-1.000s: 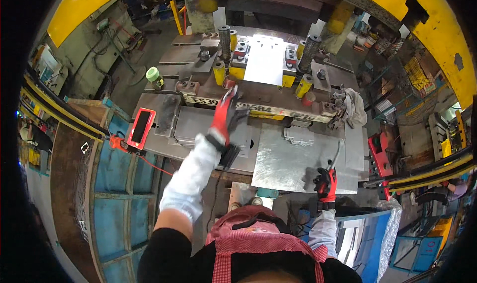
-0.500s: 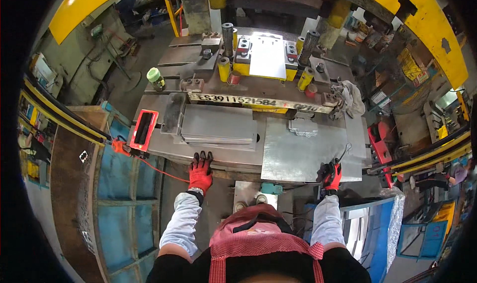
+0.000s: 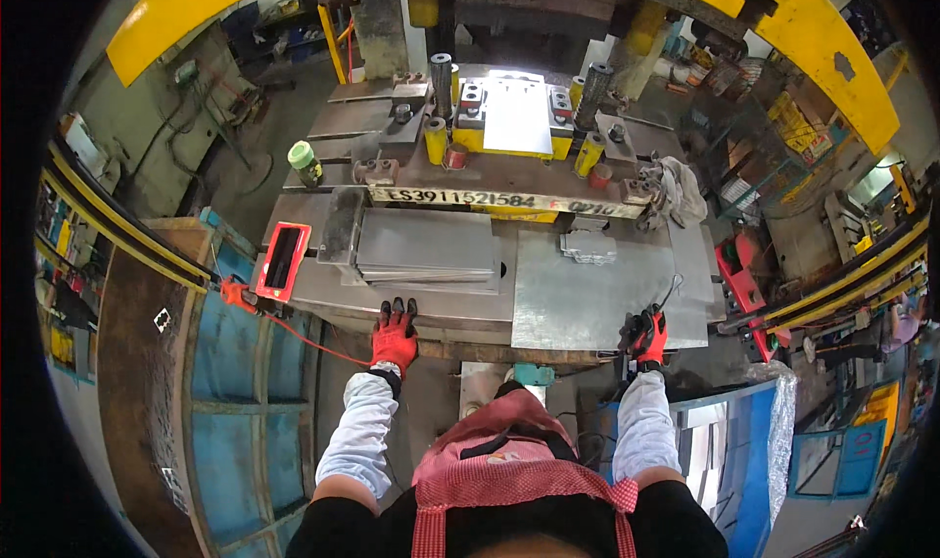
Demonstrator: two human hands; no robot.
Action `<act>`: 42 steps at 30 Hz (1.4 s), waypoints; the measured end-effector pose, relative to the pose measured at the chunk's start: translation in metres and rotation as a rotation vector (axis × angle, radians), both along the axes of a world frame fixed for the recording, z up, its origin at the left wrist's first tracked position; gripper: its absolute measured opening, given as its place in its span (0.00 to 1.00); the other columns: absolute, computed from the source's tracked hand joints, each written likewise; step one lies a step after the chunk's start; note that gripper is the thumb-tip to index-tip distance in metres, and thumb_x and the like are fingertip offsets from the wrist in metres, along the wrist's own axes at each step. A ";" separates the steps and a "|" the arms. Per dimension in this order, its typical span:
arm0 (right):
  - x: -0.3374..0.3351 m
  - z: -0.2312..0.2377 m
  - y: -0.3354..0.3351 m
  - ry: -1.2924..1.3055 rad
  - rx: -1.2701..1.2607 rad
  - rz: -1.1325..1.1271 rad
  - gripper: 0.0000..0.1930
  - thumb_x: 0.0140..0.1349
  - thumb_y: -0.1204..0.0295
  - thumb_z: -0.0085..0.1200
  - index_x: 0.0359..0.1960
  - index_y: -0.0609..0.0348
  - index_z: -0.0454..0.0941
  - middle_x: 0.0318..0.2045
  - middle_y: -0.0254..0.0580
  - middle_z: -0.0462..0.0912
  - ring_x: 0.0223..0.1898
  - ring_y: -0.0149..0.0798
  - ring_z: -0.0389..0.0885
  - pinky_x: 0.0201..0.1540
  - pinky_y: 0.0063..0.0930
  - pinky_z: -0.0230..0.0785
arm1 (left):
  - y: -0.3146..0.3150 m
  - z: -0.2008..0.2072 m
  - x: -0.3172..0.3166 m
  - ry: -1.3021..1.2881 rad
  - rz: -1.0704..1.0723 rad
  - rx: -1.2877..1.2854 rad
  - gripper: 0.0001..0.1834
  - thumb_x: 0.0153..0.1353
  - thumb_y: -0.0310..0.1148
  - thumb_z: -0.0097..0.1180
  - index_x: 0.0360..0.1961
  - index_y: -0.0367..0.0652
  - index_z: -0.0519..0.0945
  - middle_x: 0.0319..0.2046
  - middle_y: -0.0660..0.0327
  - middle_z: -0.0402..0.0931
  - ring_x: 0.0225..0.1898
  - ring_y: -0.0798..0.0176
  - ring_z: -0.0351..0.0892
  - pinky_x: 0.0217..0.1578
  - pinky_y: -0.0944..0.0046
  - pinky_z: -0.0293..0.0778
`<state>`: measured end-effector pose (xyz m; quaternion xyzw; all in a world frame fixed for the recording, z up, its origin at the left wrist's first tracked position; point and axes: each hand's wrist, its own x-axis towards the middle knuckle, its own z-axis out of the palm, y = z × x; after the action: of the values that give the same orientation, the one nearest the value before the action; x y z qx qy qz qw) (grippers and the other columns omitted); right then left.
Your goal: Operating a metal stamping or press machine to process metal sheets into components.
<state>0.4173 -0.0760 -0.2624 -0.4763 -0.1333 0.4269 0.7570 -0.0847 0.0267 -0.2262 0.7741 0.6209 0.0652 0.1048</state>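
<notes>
My left hand (image 3: 395,337), in a red glove with dark fingertips, rests with its fingers stretched on the front edge of the press bed (image 3: 450,306). Just beyond it lies a stack of flat grey metal sheets (image 3: 426,240). My right hand (image 3: 648,339), gloved the same way, is closed around a thin hooked rod (image 3: 672,292) at the front right edge of a large bare metal plate (image 3: 578,303). The rod's lower end is hidden in the fist. On that plate sit several small cut metal pieces (image 3: 588,247). A bright blank (image 3: 518,117) lies on the die between the guide posts.
A red tray (image 3: 284,261) and a green-capped bottle (image 3: 305,163) stand at the left of the bed. A grey rag (image 3: 676,194) hangs at the right. Blue metal frames (image 3: 225,352) flank me on the left, and a blue bin (image 3: 734,450) is at my right.
The whole view has shifted slightly. The apron now covers the shoes that showed below the bed. Both hands keep nearly the same places, the right one still closed on the rod.
</notes>
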 end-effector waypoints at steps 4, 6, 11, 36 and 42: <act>-0.009 0.008 0.005 -0.042 -0.006 -0.066 0.13 0.53 0.72 0.50 0.40 0.53 0.64 0.20 0.37 0.69 0.16 0.38 0.71 0.17 0.35 0.68 | 0.002 -0.008 -0.006 -0.050 0.014 -0.022 0.25 0.47 0.37 0.49 0.51 0.57 0.66 0.55 0.58 0.58 0.61 0.49 0.48 0.51 0.47 0.55; -0.010 0.014 0.003 -0.051 0.023 -0.040 0.11 0.53 0.71 0.50 0.37 0.53 0.63 0.19 0.38 0.69 0.16 0.40 0.72 0.16 0.36 0.68 | 0.001 -0.008 -0.004 -0.080 0.015 0.013 0.22 0.46 0.38 0.50 0.46 0.54 0.69 0.53 0.58 0.61 0.60 0.48 0.50 0.51 0.48 0.56; -0.019 0.035 -0.002 0.012 -0.030 0.017 0.10 0.53 0.69 0.49 0.34 0.53 0.62 0.17 0.39 0.68 0.15 0.39 0.70 0.16 0.34 0.67 | 0.001 -0.006 -0.002 -0.025 0.009 0.017 0.25 0.46 0.38 0.53 0.49 0.54 0.68 0.56 0.58 0.58 0.60 0.49 0.50 0.53 0.50 0.56; -0.017 0.019 0.004 -0.060 -0.018 -0.105 0.09 0.51 0.73 0.51 0.30 0.53 0.62 0.14 0.34 0.65 0.12 0.32 0.64 0.14 0.28 0.62 | 0.002 -0.018 -0.007 -0.073 -0.021 0.070 0.24 0.46 0.38 0.53 0.48 0.52 0.68 0.53 0.57 0.61 0.59 0.48 0.53 0.52 0.50 0.57; -0.011 0.018 -0.002 -0.080 -0.044 -0.053 0.06 0.57 0.68 0.46 0.29 0.54 0.64 0.18 0.38 0.70 0.17 0.34 0.70 0.18 0.30 0.67 | 0.003 -0.013 -0.002 -0.046 -0.066 0.049 0.30 0.49 0.35 0.49 0.57 0.56 0.60 0.58 0.58 0.55 0.59 0.46 0.51 0.52 0.51 0.57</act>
<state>0.4062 -0.0782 -0.2444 -0.5130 -0.1411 0.3901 0.7515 -0.0868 0.0295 -0.2391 0.7947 0.5908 0.0948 0.1019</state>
